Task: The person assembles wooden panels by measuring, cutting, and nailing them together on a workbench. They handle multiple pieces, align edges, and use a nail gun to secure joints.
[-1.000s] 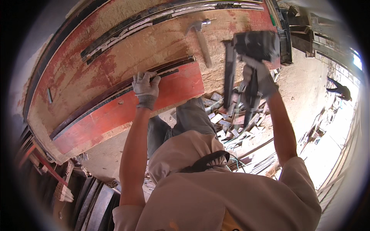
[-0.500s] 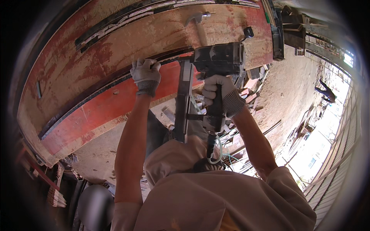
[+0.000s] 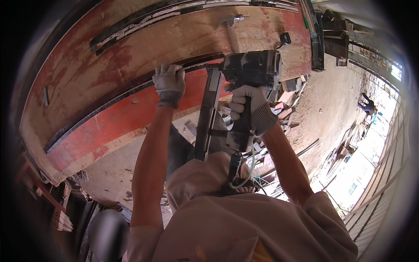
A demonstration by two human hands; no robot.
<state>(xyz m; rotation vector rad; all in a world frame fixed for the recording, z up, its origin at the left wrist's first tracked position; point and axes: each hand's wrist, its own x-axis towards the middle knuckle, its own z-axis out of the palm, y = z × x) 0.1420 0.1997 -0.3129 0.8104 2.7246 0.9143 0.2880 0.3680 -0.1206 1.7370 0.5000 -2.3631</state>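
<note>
My right hand (image 3: 253, 107), in a grey-white knit glove, is closed round the handle of a black nail gun (image 3: 252, 69). The gun's nose meets the end of a long dark strip (image 3: 114, 98) on the wooden board, and its long magazine (image 3: 207, 118) slants down toward me. A hose hangs from the handle's lower end. Left of the gun, my gloved left hand (image 3: 169, 83) is curled over the strip, its fingers bent at the edge. The large board (image 3: 144, 54) has worn tan and red patches, with a bright red band (image 3: 111, 124) along my side of the strip.
A claw hammer (image 3: 232, 37) lies on the board beyond the nail gun. Nearby is a small black object (image 3: 285, 39). More long strips (image 3: 152, 19) lie along the far side. Wood scraps (image 3: 290, 105) litter the ground at right, and another person (image 3: 368, 105) is far off there.
The view has shifted slightly, so the board and hammer appear a little further right. The nail gun is tilted slightly more, its magazine's lower end further left. Both hands keep their holds.
</note>
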